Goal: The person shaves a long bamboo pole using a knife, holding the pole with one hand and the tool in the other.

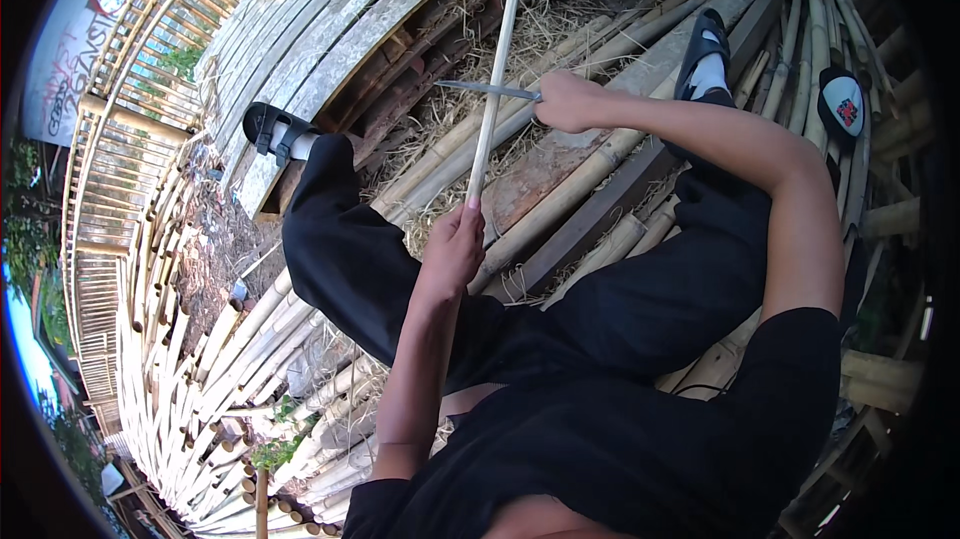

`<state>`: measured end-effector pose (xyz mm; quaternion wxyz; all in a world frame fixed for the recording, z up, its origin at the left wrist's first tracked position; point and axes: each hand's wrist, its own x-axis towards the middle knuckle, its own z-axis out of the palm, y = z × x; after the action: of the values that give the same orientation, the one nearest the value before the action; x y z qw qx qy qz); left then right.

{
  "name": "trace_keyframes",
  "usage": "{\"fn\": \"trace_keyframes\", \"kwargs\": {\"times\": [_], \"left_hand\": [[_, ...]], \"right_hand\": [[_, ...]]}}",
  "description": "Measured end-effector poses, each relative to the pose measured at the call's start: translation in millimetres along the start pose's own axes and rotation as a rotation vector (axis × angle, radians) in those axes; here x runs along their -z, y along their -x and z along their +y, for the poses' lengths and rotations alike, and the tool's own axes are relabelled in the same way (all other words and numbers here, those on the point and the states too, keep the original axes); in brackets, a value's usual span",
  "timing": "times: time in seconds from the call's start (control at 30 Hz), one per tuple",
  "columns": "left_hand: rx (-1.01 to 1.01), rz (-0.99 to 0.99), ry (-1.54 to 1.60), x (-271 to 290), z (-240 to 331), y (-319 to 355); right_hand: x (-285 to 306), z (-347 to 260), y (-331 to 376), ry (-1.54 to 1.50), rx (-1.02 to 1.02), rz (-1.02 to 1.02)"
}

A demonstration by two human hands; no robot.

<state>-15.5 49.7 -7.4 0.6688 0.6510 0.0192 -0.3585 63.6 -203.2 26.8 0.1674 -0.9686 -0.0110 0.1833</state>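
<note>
A long, pale bamboo strip (497, 74) slants up and away from my lap, its far end leaving the top of the picture. My left hand (455, 244) is closed around its near part, with the thumb lying along it. In my right hand (572, 102) is a knife, gripped in a fist; the handle is mostly hidden by the fingers. The knife's blade (485, 89) points left and crosses the strip, apparently touching it. Both hands are in front of me, between my spread legs.
Bamboo poles (540, 239) lie under and around me, with dry shavings (470, 29) among them. A slatted wooden platform (330, 19) is under my left foot. More stacked poles (230, 369) spread at left, before a bamboo fence (110, 199). A dark, white-faced object (842, 104) rests at right.
</note>
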Motion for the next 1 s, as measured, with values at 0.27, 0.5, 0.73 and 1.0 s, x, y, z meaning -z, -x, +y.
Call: {"fn": "trace_keyframes", "kwargs": {"times": [0.27,0.5,0.73,1.0], "left_hand": [[-0.267,0.332,-0.730,-21,-14,20],[-0.058,0.389,-0.811,0,-57,151],[-0.387,0.490,-0.995,-16,-3,6],[-0.441,0.544,-1.096,-25,1,-9]], "right_hand": [[13,52,-29,0.178,-0.160,0.108],[36,139,-36,0.020,-0.364,0.358],[-16,10,-7,-0.033,-0.019,-0.066],[0,29,-24,0.124,-0.102,0.014]]}}
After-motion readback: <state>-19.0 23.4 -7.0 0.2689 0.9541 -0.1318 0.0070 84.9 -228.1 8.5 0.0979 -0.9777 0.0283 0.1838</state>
